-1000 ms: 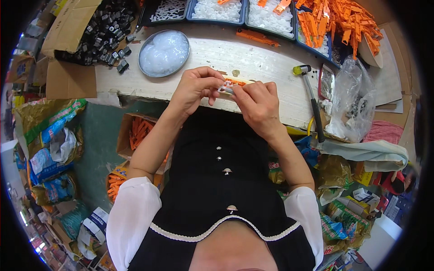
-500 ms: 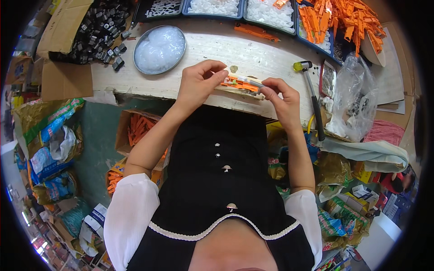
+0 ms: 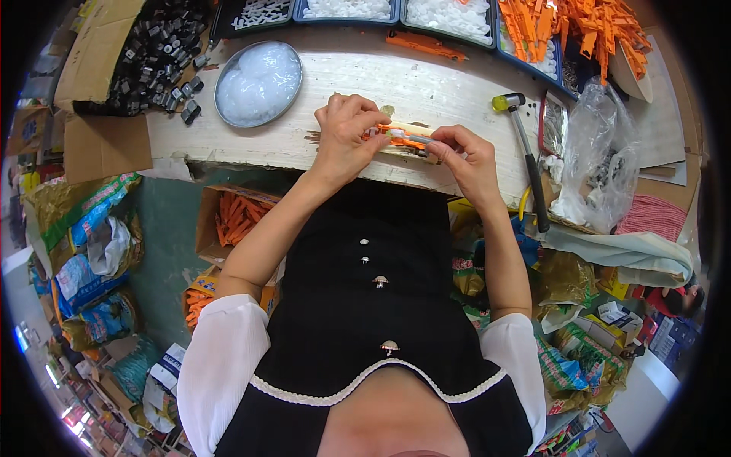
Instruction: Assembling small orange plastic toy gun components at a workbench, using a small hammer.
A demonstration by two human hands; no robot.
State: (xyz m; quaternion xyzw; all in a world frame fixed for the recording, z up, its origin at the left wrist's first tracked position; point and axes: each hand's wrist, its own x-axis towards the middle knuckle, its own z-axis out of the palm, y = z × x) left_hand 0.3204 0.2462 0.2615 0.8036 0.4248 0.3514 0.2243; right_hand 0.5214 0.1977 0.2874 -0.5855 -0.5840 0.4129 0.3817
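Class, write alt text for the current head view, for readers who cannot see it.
A person's left hand and right hand pinch a slim orange-and-grey assembly near the front edge of a white workbench. A round dish sits left, trays stand beyond, and a hammer lies right.

From where I stood, no wording could be read clearly. Reddish characters ran along the green-and-gold sack (image 3: 85, 204) on the left, small print marked a white-and-blue box (image 3: 167, 369) below it, and blurred lettering showed on the bright sacks (image 3: 585, 353) at lower right.
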